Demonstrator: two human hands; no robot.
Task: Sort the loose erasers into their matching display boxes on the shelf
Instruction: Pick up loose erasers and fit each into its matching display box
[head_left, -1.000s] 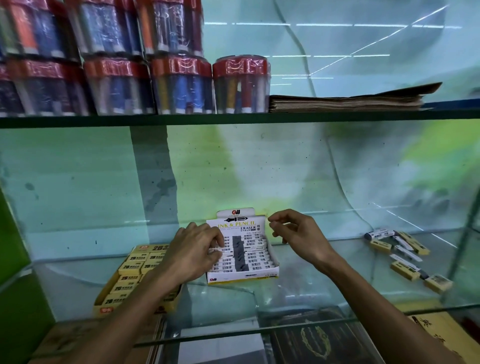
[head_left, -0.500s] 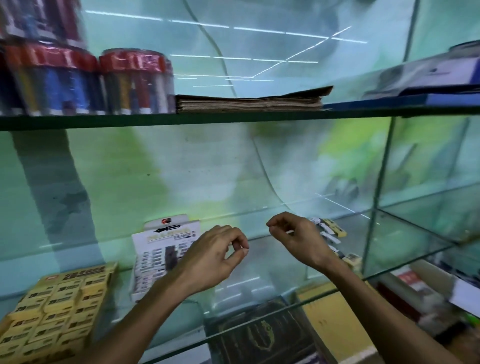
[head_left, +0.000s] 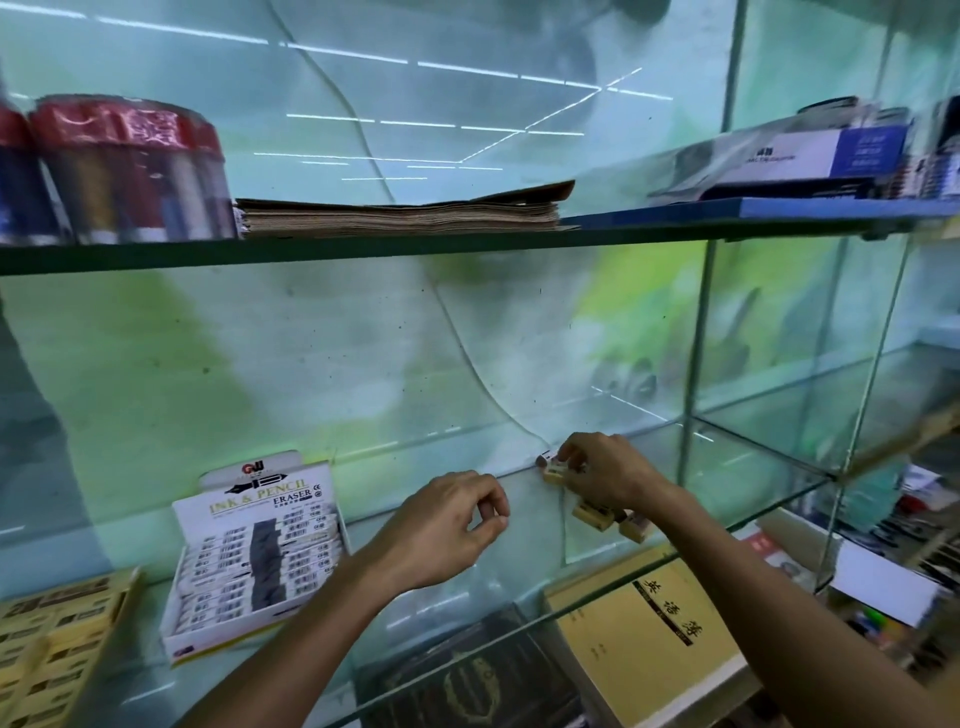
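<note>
the right hand (head_left: 605, 475) is down on the pile of loose erasers (head_left: 592, 514) at the right end of the glass shelf (head_left: 524, 566), fingers curled over them. its grip seems to be closing on a yellow-sleeved eraser (head_left: 555, 473) at the far edge of the pile, thumb and forefinger at its sides, though motion blur and the hand's own bulk make it hard to say whether the piece is lifted or merely touched. a white-sleeved eraser (head_left: 545, 459) pokes out just behind it. 2 more yellow ones lie nearer the front edge, partly under the wrist.

the left hand (head_left: 447, 525) hovers mid-shelf, between the pile and the boxes, fingers loosely curled with thumb and forefinger nearly meeting; it holds nothing that can be seen.

further left stands the white display box (head_left: 254, 551), printed "ink & pencil eraser", with rows of white-sleeved pieces and a dark gap down the middle. at the far left corner sits the yellow display box (head_left: 49, 639), only partly in frame, filled with yellow-sleeved pieces.

the step in hand looks like a pick-up from the pile. the next move would call for lifting the yellow piece without dragging its neighbours, then carrying it past the white box to the yellow one, well apart from here. several erasers remain to be sorted.
</note>
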